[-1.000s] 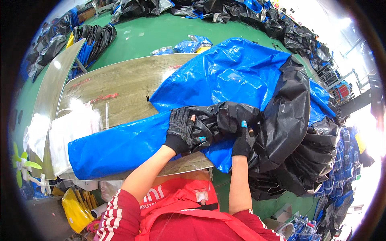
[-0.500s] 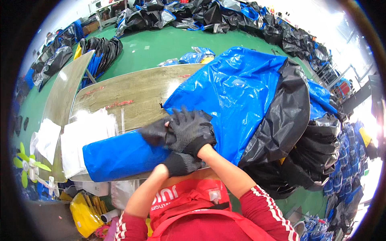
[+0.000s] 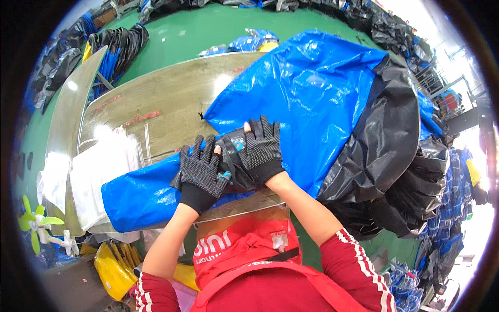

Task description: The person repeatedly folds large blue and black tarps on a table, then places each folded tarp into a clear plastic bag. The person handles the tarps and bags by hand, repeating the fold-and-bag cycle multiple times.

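Note:
Both my hands wear black dotted gloves with some bare fingertips showing. My left hand (image 3: 201,170) lies with fingers spread on the left part of a folded black plastic piece (image 3: 235,169). Flat on that piece's right end rests my right hand (image 3: 261,147), its fingers stretched out. The black piece lies across a blue plastic sheet bundle (image 3: 138,197), whose flattened end reaches left over the table edge side. To the right, the same bright blue sheeting (image 3: 306,86) spreads wide and joins a black section (image 3: 382,138) that hangs off the table.
The wood-patterned table (image 3: 176,93) carries a stack of white sheets (image 3: 99,177) at left. A green-bladed fan (image 3: 37,221) and yellow folded goods (image 3: 112,270) sit lower left. Blue packets (image 3: 247,42) lie on the green floor beyond. Black and blue heaps (image 3: 442,208) stand at right.
My hands were crossed, the left under the right wrist; now they are apart, side by side, the left moved leftward. The black piece shows between them. The view has shifted.

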The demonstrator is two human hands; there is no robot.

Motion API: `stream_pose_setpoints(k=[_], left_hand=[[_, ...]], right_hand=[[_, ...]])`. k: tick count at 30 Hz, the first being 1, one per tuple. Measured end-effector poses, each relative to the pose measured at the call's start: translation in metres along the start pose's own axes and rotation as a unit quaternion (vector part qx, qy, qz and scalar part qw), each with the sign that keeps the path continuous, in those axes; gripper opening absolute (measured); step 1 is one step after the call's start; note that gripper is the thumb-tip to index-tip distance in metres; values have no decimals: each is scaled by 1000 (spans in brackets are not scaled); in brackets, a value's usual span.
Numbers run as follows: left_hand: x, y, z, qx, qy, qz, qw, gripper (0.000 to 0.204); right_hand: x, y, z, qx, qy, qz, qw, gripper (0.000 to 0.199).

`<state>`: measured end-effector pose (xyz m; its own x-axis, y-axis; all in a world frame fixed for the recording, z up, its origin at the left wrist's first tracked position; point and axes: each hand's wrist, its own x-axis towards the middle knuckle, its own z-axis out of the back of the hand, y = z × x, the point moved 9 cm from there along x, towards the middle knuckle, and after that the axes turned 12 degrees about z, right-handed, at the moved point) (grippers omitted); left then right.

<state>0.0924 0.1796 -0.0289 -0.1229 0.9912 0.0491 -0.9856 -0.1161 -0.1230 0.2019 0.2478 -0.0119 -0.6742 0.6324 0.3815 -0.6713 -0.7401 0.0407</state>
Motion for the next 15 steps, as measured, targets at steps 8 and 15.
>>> stream_pose_setpoints(k=[8, 15], left_hand=[[-8, 4, -26, -84, -43, -59, 994, 70], [-18, 24, -12, -107, -41, -192, 975, 57]], right_hand=[[-16, -3, -13, 112, -90, -3, 990, 63], [-1, 66, -31, 146, 48, 51, 987, 79]])
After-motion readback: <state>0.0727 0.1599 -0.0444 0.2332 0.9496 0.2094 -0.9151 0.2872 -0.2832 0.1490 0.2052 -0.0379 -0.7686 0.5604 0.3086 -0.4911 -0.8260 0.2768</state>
